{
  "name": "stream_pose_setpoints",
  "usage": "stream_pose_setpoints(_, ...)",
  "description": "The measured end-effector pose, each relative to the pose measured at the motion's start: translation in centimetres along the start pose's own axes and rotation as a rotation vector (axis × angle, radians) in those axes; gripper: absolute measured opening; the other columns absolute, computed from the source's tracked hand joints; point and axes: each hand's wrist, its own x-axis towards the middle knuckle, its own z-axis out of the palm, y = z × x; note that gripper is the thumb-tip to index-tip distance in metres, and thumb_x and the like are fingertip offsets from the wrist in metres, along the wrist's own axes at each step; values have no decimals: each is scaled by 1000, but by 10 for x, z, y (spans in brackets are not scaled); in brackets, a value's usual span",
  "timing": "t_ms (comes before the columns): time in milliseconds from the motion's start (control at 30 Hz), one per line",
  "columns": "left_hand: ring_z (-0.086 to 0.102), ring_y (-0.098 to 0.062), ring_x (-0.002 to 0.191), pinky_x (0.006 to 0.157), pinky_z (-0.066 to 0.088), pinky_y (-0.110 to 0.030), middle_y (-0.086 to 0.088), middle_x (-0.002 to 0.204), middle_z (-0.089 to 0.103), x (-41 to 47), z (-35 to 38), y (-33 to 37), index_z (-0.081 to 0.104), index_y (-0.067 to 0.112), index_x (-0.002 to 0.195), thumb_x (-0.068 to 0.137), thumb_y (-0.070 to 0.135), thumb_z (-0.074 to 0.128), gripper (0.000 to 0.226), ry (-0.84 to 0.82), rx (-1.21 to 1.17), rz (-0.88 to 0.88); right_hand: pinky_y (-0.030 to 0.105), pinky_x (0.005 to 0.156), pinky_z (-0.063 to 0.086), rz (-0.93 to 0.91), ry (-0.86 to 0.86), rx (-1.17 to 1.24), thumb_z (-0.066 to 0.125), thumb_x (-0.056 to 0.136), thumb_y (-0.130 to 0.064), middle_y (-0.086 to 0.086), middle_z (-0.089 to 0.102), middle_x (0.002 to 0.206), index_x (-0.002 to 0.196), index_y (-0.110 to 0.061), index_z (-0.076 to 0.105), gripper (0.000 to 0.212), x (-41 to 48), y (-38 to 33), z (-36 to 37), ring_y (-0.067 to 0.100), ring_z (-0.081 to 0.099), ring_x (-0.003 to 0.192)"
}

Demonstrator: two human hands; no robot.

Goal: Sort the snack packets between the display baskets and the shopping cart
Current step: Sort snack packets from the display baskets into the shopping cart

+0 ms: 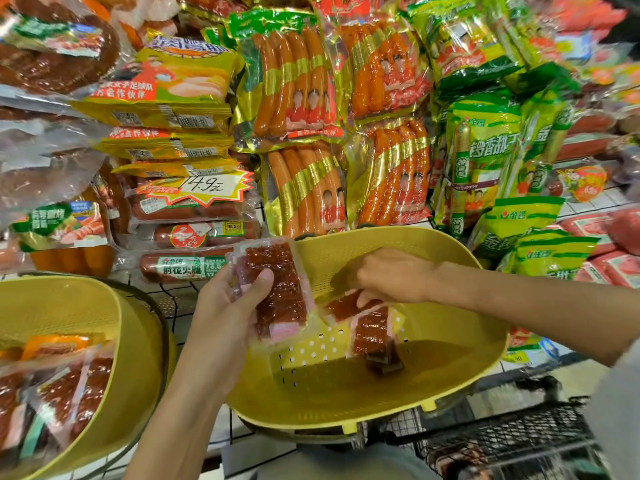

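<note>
My left hand (228, 306) grips a clear packet of dark red snack slices (277, 289), held upright over the left rim of the middle yellow basket (485, 327). My right hand (391, 275) reaches down into that basket and pinches the top of another red snack packet (349, 304). One more such packet (372, 332) stands tilted below it on the perforated basket floor. A second yellow basket (131, 334) at the left holds several similar packets (72, 393). The black wire shopping cart (512, 434) shows at the lower right.
Shelves behind are packed with sausage packs (294, 81), green and yellow bags (485, 150) and a 14.9 price tag (204, 185). A white wire rack (180, 296) runs under the baskets.
</note>
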Motion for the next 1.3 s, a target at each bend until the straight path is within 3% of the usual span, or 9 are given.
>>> stream_pose_setpoints(200, 69, -26, 101, 77, 59, -45, -6, 109, 72, -8, 5, -5, 58, 20, 118, 83, 24, 56, 35, 57, 68, 74, 15, 55, 49, 248, 306, 1375, 69, 72, -26, 6, 73, 78, 87, -4, 72, 27, -48, -27, -35, 8, 64, 64)
stream_pose_setpoints(300, 69, -28, 102, 74, 60, -42, -8, 112, 71, -11, 18, -5, 58, 21, 124, 93, 35, 46, 36, -25, -18, 5, 22, 55, 51, 255, 273, 1534, 71, 68, -30, 10, 71, 72, 73, -7, 69, 23, -42, -58, -30, 19, 66, 64)
stream_pose_setpoints(500, 70, -34, 92, 82, 56, -51, -11, 101, 73, -12, 27, -3, 62, 13, 116, 85, 27, 58, 34, -14, 106, 68, 19, 44, 41, 139, 180, 1115, 63, 78, -48, 0, 57, 45, 65, -11, 62, 40, -16, -49, -25, 7, 48, 36)
stream_pose_setpoints(600, 69, -31, 97, 84, 55, -49, -13, 106, 72, -13, 19, -1, 60, 14, 121, 85, 25, 58, 38, 22, 108, 62, 29, 73, 56, 18, -60, 356, 62, 87, -36, 9, 69, 97, 103, -6, 62, 33, -5, -17, -3, 13, 66, 82)
stream_pose_setpoints(700, 70, -26, 98, 85, 55, -45, -8, 105, 73, -12, 13, -1, 61, 19, 119, 84, 25, 59, 36, 7, 112, 52, 43, 114, 27, -80, -356, -366, 69, 84, -23, 14, 22, 155, 149, -12, 20, 82, 12, -14, 39, 29, 23, 142)
stream_pose_setpoints(800, 72, -29, 92, 80, 59, -44, -11, 102, 73, -9, 10, -3, 61, 19, 118, 83, 24, 60, 36, -29, 84, 11, 43, 117, 15, -153, -368, -591, 65, 88, -17, 19, 16, 156, 150, -9, 8, 85, 22, -21, 56, 31, 13, 145)
stream_pose_setpoints(900, 71, -31, 95, 84, 56, -49, -12, 104, 73, -9, 9, -3, 61, 19, 119, 83, 24, 60, 36, -38, 76, 6, 40, 110, 28, -231, -279, -699, 59, 91, -15, 16, 47, 138, 140, -7, 33, 57, 26, -20, 51, 29, 35, 134)
stream_pose_setpoints(1167, 70, -19, 99, 79, 56, -39, 1, 108, 72, -17, -2, 1, 59, 24, 122, 81, 29, 60, 42, 70, 132, 137, 26, 67, 43, 66, 120, 806, 59, 90, -28, 6, 59, 79, 94, -5, 59, 23, -36, -3, -43, 17, 53, 69)
stream_pose_setpoints(1300, 68, -13, 103, 84, 53, -37, 4, 110, 72, -16, 15, 0, 65, 29, 116, 84, 42, 55, 36, -30, 130, 86, 26, 68, 54, 43, 102, 1207, 72, 69, -36, 5, 71, 77, 77, -8, 65, 30, -38, -45, -42, 15, 68, 73)
